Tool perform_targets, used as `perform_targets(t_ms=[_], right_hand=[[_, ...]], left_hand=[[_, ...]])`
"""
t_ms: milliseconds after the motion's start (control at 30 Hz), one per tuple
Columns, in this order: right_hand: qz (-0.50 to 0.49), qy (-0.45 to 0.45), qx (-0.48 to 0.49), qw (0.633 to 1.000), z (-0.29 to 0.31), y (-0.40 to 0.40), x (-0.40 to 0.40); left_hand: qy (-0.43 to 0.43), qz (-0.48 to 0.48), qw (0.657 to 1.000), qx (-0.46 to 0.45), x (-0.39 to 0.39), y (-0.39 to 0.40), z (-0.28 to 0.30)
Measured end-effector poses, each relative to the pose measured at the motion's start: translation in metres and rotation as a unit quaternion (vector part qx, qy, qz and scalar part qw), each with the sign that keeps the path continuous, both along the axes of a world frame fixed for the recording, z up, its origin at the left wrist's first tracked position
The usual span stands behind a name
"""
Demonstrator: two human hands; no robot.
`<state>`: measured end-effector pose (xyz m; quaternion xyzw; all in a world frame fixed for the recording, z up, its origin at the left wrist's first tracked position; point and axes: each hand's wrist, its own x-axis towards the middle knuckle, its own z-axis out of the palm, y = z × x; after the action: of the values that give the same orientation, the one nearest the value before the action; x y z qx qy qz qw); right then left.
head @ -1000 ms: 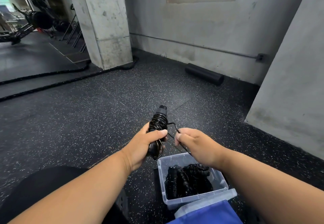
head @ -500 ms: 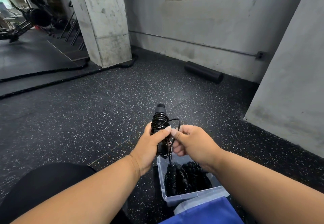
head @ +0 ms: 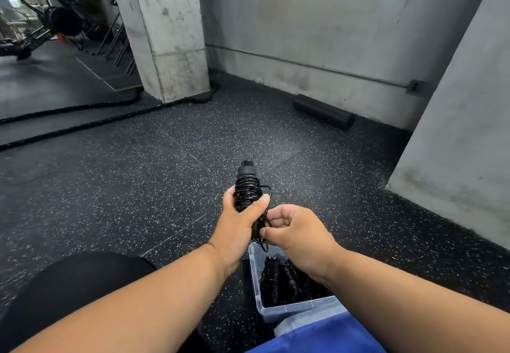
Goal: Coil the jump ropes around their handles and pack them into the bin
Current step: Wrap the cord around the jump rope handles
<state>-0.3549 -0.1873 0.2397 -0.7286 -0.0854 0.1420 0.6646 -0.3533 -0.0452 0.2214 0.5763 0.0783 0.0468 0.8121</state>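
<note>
Jump rope (head: 246, 187): black cord wound in tight turns round its handles, held upright above the speckled floor (head: 138, 176), just in front of the bin (head: 289, 311); a handle tip pokes out above the coils
Loose end: a thin loop stands off the right side of the bundle and runs down to the lower end, not yet tucked
Left hand (head: 240, 225): wrapped round the lower part of the bundle, thumb pressed across the coils
Right hand (head: 292, 231): fingers curled, pinching the loose cord at the bundle's foot
Bin: clear plastic, on the floor below the right wrist; dark coiled ropes already lie inside; something blue (head: 325, 336) lies against its near side
Handling: probably light; the cord looks slick and springy, so turns may slip or unwind if pressure eases; the handles are the stiff core
Where to hold: best round the middle of the coils, thumb kept over the last turn
</note>
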Motion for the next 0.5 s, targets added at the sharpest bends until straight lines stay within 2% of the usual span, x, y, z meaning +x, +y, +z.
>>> perform_targets(t_ms=[133, 300, 400, 500], right_hand=[[0.007, 0.0, 0.02, 1.0, -0.0005, -0.0006, 0.0022], [0.064, 0.024, 0.063, 0.996, 0.0035, -0.0017, 0.0045], [0.1, -0.005, 0.038, 0.994, 0.0058, -0.0031, 0.0058], [0.084, -0.058, -0.01, 0.995, 0.007, -0.0033, 0.0078]], left_hand=[[-0.005, 0.008, 1.0, 0.006, 0.0002, -0.0018, 0.0045], [0.008, 0.001, 1.0, -0.002, -0.0001, 0.0012, 0.0077], [0.013, -0.003, 1.0, -0.005, -0.0011, -0.0005, 0.0087], [0.018, -0.023, 0.999, -0.03, -0.0022, -0.0026, 0.0096]])
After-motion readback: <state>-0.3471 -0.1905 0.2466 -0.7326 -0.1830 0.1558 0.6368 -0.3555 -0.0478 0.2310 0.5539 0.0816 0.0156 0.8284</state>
